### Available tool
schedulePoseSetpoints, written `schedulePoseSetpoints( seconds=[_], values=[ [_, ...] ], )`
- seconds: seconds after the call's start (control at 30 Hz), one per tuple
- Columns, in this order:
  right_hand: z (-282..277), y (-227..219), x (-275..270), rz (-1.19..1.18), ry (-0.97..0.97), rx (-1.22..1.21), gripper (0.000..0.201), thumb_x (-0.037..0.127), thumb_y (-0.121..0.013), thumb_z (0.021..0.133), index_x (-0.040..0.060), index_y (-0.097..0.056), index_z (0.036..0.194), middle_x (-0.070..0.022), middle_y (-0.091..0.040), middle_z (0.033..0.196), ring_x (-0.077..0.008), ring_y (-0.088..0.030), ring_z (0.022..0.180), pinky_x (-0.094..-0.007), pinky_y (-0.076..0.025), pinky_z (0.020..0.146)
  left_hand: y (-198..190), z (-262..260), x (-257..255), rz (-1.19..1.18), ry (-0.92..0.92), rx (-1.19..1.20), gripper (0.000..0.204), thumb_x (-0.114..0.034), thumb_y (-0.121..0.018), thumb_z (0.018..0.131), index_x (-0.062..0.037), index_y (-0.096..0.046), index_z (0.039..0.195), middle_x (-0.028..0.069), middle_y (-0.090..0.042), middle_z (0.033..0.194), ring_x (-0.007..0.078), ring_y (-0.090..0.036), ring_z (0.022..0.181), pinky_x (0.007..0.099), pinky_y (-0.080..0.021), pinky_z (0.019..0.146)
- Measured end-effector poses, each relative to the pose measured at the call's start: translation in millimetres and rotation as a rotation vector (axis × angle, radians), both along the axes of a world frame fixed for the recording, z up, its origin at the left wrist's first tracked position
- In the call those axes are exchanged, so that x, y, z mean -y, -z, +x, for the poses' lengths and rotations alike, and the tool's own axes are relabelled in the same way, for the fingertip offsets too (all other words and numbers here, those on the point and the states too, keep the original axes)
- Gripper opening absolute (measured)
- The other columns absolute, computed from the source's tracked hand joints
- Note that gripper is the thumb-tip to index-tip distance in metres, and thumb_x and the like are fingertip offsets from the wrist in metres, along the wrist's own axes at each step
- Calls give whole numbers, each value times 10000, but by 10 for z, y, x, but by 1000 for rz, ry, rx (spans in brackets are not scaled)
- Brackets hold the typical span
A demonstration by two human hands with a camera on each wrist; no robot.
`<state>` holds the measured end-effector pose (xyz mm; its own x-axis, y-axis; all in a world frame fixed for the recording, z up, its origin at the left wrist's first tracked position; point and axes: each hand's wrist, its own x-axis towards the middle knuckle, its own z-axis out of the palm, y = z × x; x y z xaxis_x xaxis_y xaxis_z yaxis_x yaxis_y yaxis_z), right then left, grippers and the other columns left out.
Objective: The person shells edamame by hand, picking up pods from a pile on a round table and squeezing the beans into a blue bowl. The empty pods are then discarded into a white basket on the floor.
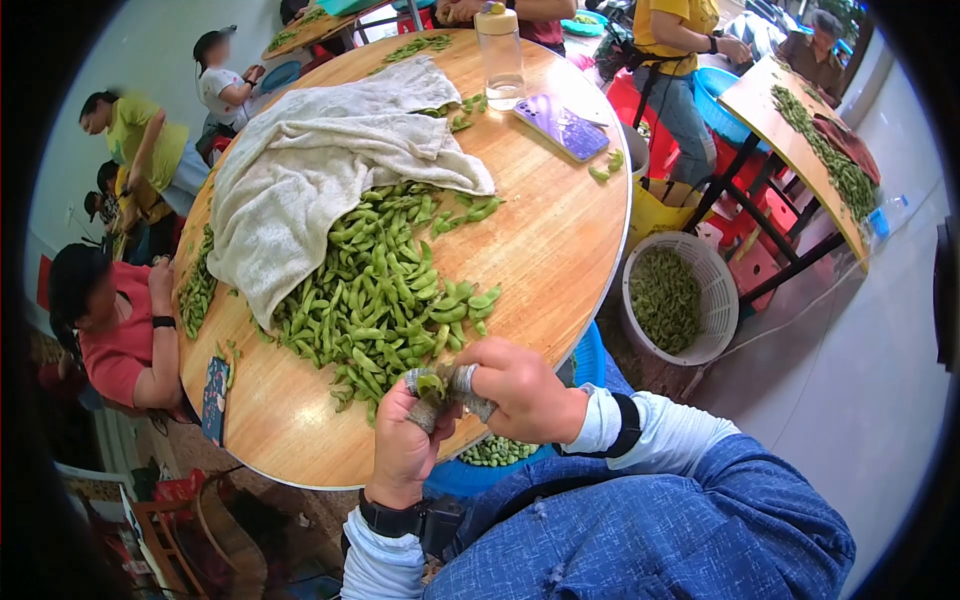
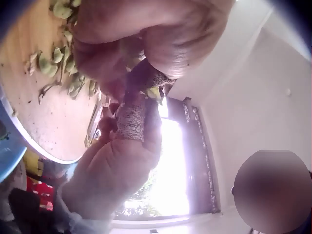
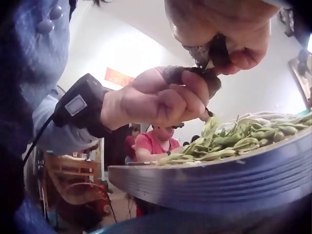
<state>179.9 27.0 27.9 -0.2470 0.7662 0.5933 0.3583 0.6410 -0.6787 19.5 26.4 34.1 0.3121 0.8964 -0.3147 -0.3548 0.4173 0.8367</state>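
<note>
Both hands meet at the near edge of the round table, fingers wrapped with grey bands. The left hand (image 1: 404,448) pinches a green pod (image 1: 431,386) between curled fingers and thumb. Against the same pod the right hand (image 1: 525,392) has its thumb and curled index finger. Close up in the left wrist view, the left hand (image 2: 161,34) and right hand (image 2: 122,161) touch, a bit of green showing between them. From the right wrist view, the left hand (image 3: 161,100) sits below the right hand (image 3: 229,29). A pile of pods (image 1: 370,290) lies just beyond.
A damp cloth (image 1: 300,160) covers part of the pile. Farther back stand a glass bottle (image 1: 501,60) and a purple phone (image 1: 562,127). Shelled beans (image 1: 497,451) lie in a blue basin (image 1: 590,358) below the table edge. A white basket (image 1: 712,290) stands at the right.
</note>
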Motion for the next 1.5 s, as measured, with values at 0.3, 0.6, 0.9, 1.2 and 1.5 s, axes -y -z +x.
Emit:
schedulePoseSetpoints(
  seconds=[0.3,0.6,0.9,1.2,1.5],
  values=[
    [0,42,-2,-132,30,-191,217,-16,-606,660,7,-595,876,-127,-563,769,-293,-555,712,-336,-452,597,-15,61,-107,21,-54,-98,165,-43,-405,790,-43,-543,880,-12,-513,703,49,-441,533,168,-341,465],
    [1479,201,9,-251,770,129,102,44,-612,708,-18,-560,770,-165,-549,704,-299,-552,644,-335,-442,594,227,-41,-121,791,83,-1200,108,-98,-574,746,-5,-591,798,150,-567,682,271,-556,645,357,-425,558],
    [1233,68,201,-310,494,36,228,16,-601,710,-3,-591,937,-161,-583,766,-262,-585,693,-316,-460,615,163,13,-175,1147,408,-1557,74,-92,-558,704,-26,-567,736,139,-545,651,296,-546,646,387,-433,560],
    [433,128,64,-240,-75,372,259,28,-587,641,40,-599,900,-123,-510,713,-295,-536,690,-381,-441,563,176,-214,85,787,197,-1207,98,-100,-594,715,-25,-597,778,154,-591,693,318,-575,649,379,-447,570],
    [266,148,-68,-98,-151,657,305,74,-555,639,70,-568,944,-99,-493,773,-275,-526,725,-361,-447,583,158,-96,434,866,435,-933,165,-122,-631,727,-30,-598,860,140,-575,683,301,-561,620,348,-438,544]
  ],
)
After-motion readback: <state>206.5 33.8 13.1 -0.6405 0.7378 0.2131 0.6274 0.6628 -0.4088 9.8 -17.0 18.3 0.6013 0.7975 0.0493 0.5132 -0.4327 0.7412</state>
